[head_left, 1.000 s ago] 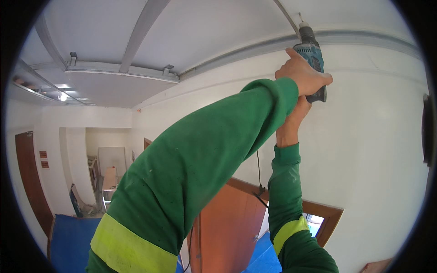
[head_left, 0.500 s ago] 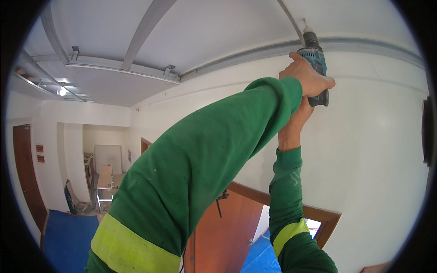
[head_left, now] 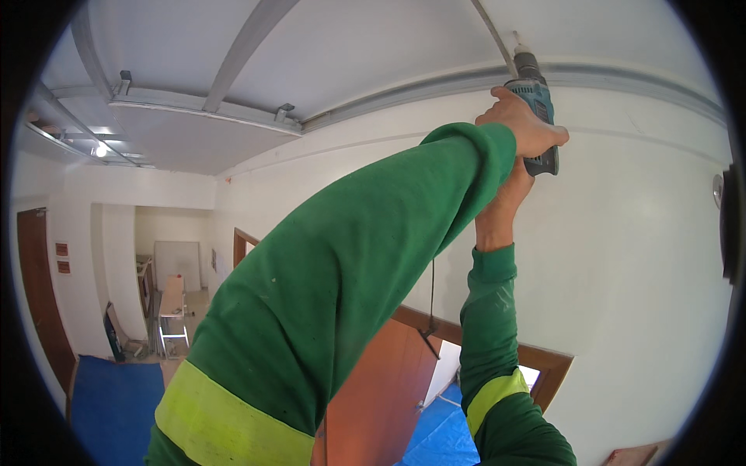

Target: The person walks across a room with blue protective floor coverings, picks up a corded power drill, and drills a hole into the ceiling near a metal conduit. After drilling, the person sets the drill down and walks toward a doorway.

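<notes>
Overhead, a teal and black power drill (head_left: 536,95) points up, its bit against or close to the white ceiling (head_left: 381,46). My left hand (head_left: 524,123) wraps around the drill's body, thumb toward the far side. Just below it, my right hand (head_left: 507,198) is closed at the drill's handle, its fingers mostly hidden by my left hand and sleeve. Both arms are raised in green sleeves with yellow bands. Beside the drill's chuck runs a grey metal channel (head_left: 598,75) along the top of the wall.
Metal ceiling framing (head_left: 249,54) spans the upper left. A dark hooked object (head_left: 427,342) hangs on a cord before a brown door (head_left: 381,388). Blue sheeting (head_left: 116,404) covers floor at left. A ladder-like stand (head_left: 172,311) stands farther back. White wall (head_left: 622,272) fills the right.
The view has shifted slightly, and the hanging cord with its dark object now shows farther right. Both hands keep their hold on the drill at nearly the same spot.
</notes>
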{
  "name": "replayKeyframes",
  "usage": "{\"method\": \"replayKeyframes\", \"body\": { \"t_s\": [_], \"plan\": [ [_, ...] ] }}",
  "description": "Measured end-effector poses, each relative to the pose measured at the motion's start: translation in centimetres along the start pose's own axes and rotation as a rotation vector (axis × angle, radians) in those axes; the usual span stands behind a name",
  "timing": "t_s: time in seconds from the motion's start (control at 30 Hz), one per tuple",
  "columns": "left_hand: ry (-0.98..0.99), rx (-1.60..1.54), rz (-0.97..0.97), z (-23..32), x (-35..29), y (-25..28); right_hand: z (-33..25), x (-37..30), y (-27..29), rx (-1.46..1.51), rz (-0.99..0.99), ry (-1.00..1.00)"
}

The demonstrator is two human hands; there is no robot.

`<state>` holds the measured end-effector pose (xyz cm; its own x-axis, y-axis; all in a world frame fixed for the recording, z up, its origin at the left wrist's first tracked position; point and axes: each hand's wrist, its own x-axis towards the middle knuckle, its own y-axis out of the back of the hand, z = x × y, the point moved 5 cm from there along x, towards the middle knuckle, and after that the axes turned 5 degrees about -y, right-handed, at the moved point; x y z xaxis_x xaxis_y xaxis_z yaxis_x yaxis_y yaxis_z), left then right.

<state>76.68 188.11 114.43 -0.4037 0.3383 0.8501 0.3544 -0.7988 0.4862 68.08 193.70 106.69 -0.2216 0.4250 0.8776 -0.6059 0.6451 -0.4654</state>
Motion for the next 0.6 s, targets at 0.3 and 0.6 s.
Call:
{"method": "replayKeyframes", "body": {
  "t_s": [0.3,0.6],
  "plan": [
    [-0.004,0.006,0.04,-0.3,0.8,-0.2,-0.1,0.3,-0.5,-0.02,-0.029,0.033],
    [0.012,-0.06,0.0,0.1,0.6,-0.1,-0.5,0.7,0.1,-0.054,-0.034,0.011]
  ]
}}
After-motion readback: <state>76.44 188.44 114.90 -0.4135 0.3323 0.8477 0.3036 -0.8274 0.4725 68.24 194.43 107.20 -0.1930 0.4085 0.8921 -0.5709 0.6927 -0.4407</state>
